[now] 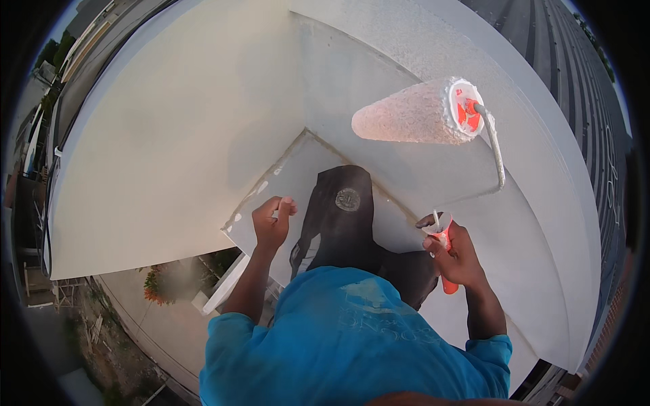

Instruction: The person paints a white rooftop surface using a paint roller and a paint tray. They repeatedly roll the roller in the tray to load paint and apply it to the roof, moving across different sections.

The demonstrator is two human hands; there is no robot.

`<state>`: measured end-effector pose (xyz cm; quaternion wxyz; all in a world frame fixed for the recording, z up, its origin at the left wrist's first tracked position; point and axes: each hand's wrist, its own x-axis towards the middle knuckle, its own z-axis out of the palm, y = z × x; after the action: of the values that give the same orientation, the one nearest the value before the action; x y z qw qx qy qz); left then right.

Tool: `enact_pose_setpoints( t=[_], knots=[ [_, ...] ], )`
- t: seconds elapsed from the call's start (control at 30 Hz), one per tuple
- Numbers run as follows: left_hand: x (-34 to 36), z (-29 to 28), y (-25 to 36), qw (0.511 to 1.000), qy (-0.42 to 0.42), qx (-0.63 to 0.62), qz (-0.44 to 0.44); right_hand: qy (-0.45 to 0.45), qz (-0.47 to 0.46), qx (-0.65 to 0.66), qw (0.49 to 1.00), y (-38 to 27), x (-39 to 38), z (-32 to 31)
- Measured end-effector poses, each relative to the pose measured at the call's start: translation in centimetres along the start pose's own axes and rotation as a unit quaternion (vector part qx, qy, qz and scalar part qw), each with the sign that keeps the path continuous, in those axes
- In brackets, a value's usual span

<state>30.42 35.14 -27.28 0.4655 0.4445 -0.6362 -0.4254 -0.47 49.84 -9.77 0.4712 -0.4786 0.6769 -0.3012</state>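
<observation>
My right hand grips the red handle of a paint roller. Its bent metal frame rises to a paint-coated, pale pinkish cover with a red-and-white end, held over the pale wall beside a corner. My left hand is curled closed, with no object visible in it, over a pale ledge edged with a thin tan seam. Between my hands my dark-trousered leg stretches onto the ledge, below my blue shirt.
A broad cream wall fills the upper left. A grey ribbed metal roof curves along the right. At the lower left, beyond the edge, lie ground far below, a plant with orange leaves and a white beam.
</observation>
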Motion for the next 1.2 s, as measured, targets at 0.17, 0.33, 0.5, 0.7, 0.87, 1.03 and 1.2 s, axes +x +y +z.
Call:
enact_pose_setpoints(
  t=[0.17,0.33,0.5,0.7,0.87,1.03,1.2],
  knots=[
    [5.3,-3.9,1.7,0.977,0.201,-0.007,0.075,0.041,0.075,0.005,0.996,-3.1,-1.7,-1.1],
    [6.3,-0.9,-0.4,0.996,0.061,-0.004,-0.068,0.064,0.042,-0.024,0.997,-3.4,-2.5,-2.9],
    [0.7,5.7,-6.5,0.976,-0.166,0.097,-0.102,0.084,0.045,-0.133,0.986,-4.5,-2.3,-4.7],
    [-2.1,10.5,-8.1,0.939,-0.192,0.281,0.040,0.109,0.066,-0.157,0.979,-7.6,-1.5,-6.0],
    [-1.1,12.3,-8.5,0.930,-0.196,0.308,0.047,0.124,0.066,-0.197,0.970,-7.3,-0.6,-6.7],
    [-0.8,12.8,-8.8,0.928,-0.184,0.317,0.060,0.130,0.071,-0.216,0.965,-8.7,3.1,-5.4],
    [-1.0,12.4,-9.1,0.934,-0.170,0.310,0.058,0.111,0.023,-0.238,0.965,-10.5,8.2,-3.7]
  ],
)
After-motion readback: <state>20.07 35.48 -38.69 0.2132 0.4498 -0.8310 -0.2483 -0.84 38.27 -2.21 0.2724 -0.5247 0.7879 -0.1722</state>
